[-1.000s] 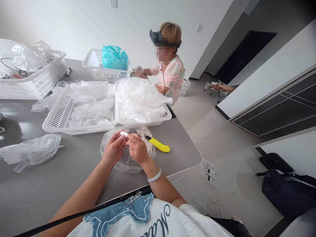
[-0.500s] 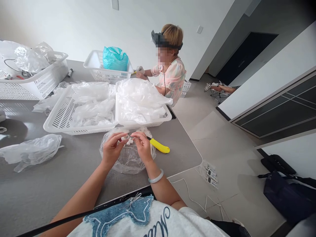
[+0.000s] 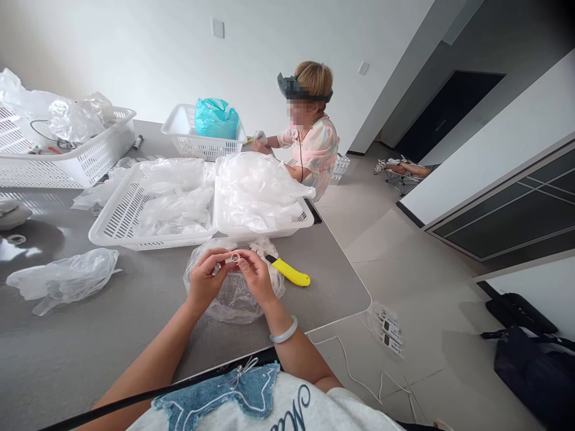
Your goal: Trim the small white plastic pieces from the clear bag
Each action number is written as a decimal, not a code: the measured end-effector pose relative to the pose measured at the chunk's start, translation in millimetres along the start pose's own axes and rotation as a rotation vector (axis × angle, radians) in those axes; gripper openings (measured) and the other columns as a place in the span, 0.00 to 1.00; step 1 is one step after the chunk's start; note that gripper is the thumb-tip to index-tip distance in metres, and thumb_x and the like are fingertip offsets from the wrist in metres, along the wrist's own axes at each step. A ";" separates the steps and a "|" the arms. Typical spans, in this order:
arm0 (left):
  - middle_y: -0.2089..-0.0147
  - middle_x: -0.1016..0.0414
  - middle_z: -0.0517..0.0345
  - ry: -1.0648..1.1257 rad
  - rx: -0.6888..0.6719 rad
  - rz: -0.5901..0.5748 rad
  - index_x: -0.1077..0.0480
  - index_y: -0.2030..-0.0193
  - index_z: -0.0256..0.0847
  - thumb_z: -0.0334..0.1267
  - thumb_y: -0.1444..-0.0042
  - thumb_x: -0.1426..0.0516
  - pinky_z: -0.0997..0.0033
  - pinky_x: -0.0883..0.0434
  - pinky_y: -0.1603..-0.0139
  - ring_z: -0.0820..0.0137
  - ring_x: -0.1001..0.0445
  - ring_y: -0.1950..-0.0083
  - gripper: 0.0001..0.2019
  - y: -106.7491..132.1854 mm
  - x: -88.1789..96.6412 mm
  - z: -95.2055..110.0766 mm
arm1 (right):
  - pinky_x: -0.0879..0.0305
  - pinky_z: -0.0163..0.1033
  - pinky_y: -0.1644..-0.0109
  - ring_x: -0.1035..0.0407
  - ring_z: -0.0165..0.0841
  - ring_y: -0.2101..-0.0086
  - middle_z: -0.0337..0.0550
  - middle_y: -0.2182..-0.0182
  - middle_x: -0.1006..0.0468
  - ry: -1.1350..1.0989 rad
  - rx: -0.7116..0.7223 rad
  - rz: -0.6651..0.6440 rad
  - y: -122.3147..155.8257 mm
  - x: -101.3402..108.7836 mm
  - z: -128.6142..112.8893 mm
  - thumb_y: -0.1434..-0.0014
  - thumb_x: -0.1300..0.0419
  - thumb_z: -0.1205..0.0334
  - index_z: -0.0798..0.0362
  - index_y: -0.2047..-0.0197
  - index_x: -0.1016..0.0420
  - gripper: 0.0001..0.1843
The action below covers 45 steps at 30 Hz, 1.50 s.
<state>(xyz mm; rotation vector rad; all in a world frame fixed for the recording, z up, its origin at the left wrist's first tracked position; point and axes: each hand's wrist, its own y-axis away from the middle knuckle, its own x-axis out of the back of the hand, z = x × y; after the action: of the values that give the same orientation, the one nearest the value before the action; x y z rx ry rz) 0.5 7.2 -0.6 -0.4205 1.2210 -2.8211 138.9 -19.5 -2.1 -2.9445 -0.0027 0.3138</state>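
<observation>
A small white ring-shaped plastic piece (image 3: 235, 258) is pinched between the fingertips of both hands. My left hand (image 3: 207, 276) closes on its left side and my right hand (image 3: 256, 276) on its right, with the fingertips almost meeting. Beneath them a clear plastic bag (image 3: 236, 299) lies spread on the grey table (image 3: 153, 323). Just right of my right hand rests a yellow-handled knife (image 3: 291, 273), its dark blade end pointing towards the bag. My fingers hide part of the ring.
Two white baskets, a left one (image 3: 105, 224) and a right one (image 3: 296, 226), hold plastic bags beyond my hands. A crumpled bag (image 3: 65, 278) lies left. A person (image 3: 317, 143) works at the table's far side. The table's right edge (image 3: 344, 257) drops to floor with cables.
My hands have come together, and the ring now faces me between both sets of fingertips. The white pieces seen between my hands before are now mostly covered. The view has tilted up slightly.
</observation>
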 end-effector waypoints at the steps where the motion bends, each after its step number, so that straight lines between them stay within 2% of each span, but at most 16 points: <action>1: 0.60 0.19 0.54 -0.019 0.003 -0.007 0.20 0.59 0.45 0.37 0.38 0.38 0.72 0.28 0.72 0.71 0.25 0.69 0.04 0.3 0.2 -0.2 | 0.22 0.43 0.52 0.23 0.37 0.58 0.45 0.55 0.19 -0.002 -0.004 -0.007 0.0 -0.2 0.1 0.41 0.40 0.34 0.46 0.52 0.23 0.26; 5: 0.60 0.18 0.54 -0.104 -0.045 -0.016 0.21 0.60 0.45 0.36 0.37 0.39 0.71 0.25 0.67 0.68 0.21 0.62 0.04 0.9 2.2 -0.9 | 0.21 0.43 0.53 0.23 0.36 0.58 0.45 0.54 0.20 -0.014 -0.025 -0.010 0.6 -2.0 -0.4 0.42 0.40 0.36 0.46 0.53 0.25 0.25; 8: 0.60 0.18 0.54 -0.140 -0.128 -0.049 0.21 0.60 0.45 0.32 0.36 0.41 0.71 0.24 0.62 0.68 0.20 0.60 0.07 1.6 3.8 -1.9 | 0.21 0.43 0.55 0.23 0.36 0.61 0.43 0.58 0.19 -0.005 -0.059 0.007 0.7 -3.4 -1.8 0.42 0.39 0.41 0.46 0.54 0.25 0.21; 14: 0.59 0.18 0.49 -0.129 -0.125 -0.296 0.20 0.60 0.43 0.34 0.33 0.46 0.69 0.23 0.58 0.67 0.20 0.59 0.12 2.1 8.1 -7.0 | 0.21 0.45 0.56 0.21 0.39 0.63 0.44 0.64 0.17 0.116 -0.165 -0.008 -1.9 7.7 -0.4 0.43 0.39 0.45 0.48 0.60 0.24 0.16; 18: 0.62 0.19 0.52 -0.107 0.069 -0.163 0.19 0.60 0.44 0.39 0.36 0.41 0.70 0.24 0.63 0.68 0.22 0.63 0.08 -3.7 16.4 -6.6 | 0.23 0.46 0.66 0.25 0.39 0.76 0.43 0.79 0.23 0.344 -0.190 0.112 -1.4 19.2 -0.6 0.38 0.46 0.40 0.50 0.65 0.23 0.22; 20: 0.62 0.20 0.52 -0.031 0.236 -0.113 0.19 0.60 0.44 0.43 0.38 0.40 0.72 0.26 0.69 0.69 0.24 0.67 0.09 -6.2 19.4 -3.1 | 0.23 0.46 0.59 0.22 0.40 0.69 0.48 0.72 0.18 0.417 -0.055 0.147 0.5 19.5 -3.8 0.35 0.49 0.41 0.51 0.60 0.21 0.24; 23: 0.60 0.21 0.50 0.151 0.403 -0.150 0.18 0.61 0.43 0.47 0.38 0.40 0.71 0.26 0.75 0.69 0.26 0.71 0.12 -4.5 18.2 4.5 | 0.27 0.44 0.43 0.24 0.41 0.47 0.51 0.47 0.19 0.419 0.128 -0.034 5.3 12.5 -7.6 0.34 0.48 0.45 0.50 0.47 0.22 0.23; 25: 0.58 0.22 0.50 0.187 0.429 -0.157 0.18 0.60 0.44 0.47 0.38 0.41 0.68 0.25 0.75 0.70 0.26 0.73 0.12 1.1 14.8 9.3 | 0.27 0.42 0.46 0.23 0.40 0.49 0.50 0.49 0.18 0.419 0.114 -0.128 8.5 6.9 -6.1 0.32 0.49 0.46 0.50 0.44 0.23 0.24; 28: 0.57 0.22 0.53 0.033 0.423 -0.050 0.21 0.54 0.47 0.45 0.38 0.43 0.68 0.24 0.73 0.72 0.26 0.75 0.11 13.2 11.0 15.0 | 0.25 0.40 0.56 0.20 0.40 0.59 0.50 0.58 0.15 0.422 0.011 -0.108 10.9 2.6 1.9 0.32 0.49 0.47 0.53 0.46 0.24 0.24; 30: 0.65 0.23 0.58 -0.131 0.404 0.017 0.23 0.61 0.45 0.44 0.37 0.44 0.72 0.27 0.74 0.74 0.30 0.78 0.10 21.6 10.4 18.9 | 0.25 0.40 0.57 0.20 0.40 0.60 0.50 0.61 0.15 0.417 -0.029 -0.071 10.9 1.9 8.1 0.34 0.48 0.46 0.55 0.48 0.23 0.24; 32: 0.76 0.30 0.63 -0.256 0.358 -0.021 0.28 0.72 0.43 0.46 0.36 0.44 0.74 0.32 0.75 0.74 0.34 0.80 0.15 29.6 10.7 23.7 | 0.26 0.40 0.56 0.21 0.40 0.60 0.50 0.61 0.16 0.404 -0.032 -0.078 11.0 1.0 13.4 0.36 0.47 0.46 0.55 0.50 0.23 0.24; 35: 0.76 0.28 0.60 -0.340 0.277 -0.158 0.31 0.75 0.42 0.48 0.34 0.46 0.74 0.31 0.72 0.71 0.30 0.74 0.20 40.0 12.7 32.4 | 0.27 0.40 0.53 0.23 0.40 0.57 0.50 0.58 0.17 0.428 0.023 -0.092 14.1 -1.2 19.4 0.39 0.44 0.46 0.54 0.51 0.22 0.23; 37: 0.73 0.24 0.57 -0.353 0.246 -0.200 0.29 0.73 0.42 0.47 0.32 0.48 0.73 0.29 0.68 0.69 0.26 0.70 0.20 44.3 18.1 38.3 | 0.27 0.40 0.56 0.24 0.39 0.61 0.47 0.62 0.17 0.482 0.023 -0.111 17.8 -2.3 20.6 0.38 0.45 0.48 0.53 0.56 0.21 0.20; 40: 0.71 0.21 0.55 -0.369 0.183 -0.164 0.26 0.70 0.42 0.45 0.30 0.49 0.71 0.27 0.65 0.67 0.23 0.67 0.19 37.9 38.1 42.8 | 0.28 0.41 0.59 0.25 0.38 0.65 0.44 0.68 0.19 0.559 0.039 -0.187 15.9 -5.0 11.5 0.36 0.46 0.51 0.51 0.59 0.21 0.16; 42: 0.65 0.18 0.53 -0.442 0.129 -0.061 0.23 0.62 0.42 0.44 0.31 0.48 0.68 0.26 0.59 0.64 0.22 0.62 0.15 18.7 58.8 38.4 | 0.28 0.43 0.52 0.25 0.40 0.58 0.47 0.60 0.18 0.592 0.128 -0.230 0.0 -11.7 -4.4 0.36 0.45 0.54 0.51 0.53 0.22 0.15; 45: 0.60 0.18 0.51 -0.616 0.154 -0.015 0.22 0.59 0.42 0.43 0.34 0.45 0.60 0.27 0.50 0.59 0.22 0.55 0.11 -33.7 90.3 13.8 | 0.29 0.42 0.47 0.29 0.41 0.46 0.52 0.46 0.23 0.687 0.267 -0.335 -54.8 -35.3 -36.1 0.36 0.44 0.57 0.51 0.52 0.22 0.13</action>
<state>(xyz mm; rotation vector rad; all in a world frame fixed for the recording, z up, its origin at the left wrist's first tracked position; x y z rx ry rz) -80.4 7.8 53.6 -1.1711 0.8607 -2.4610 112.9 27.3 49.7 -2.5700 -0.3257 -0.6845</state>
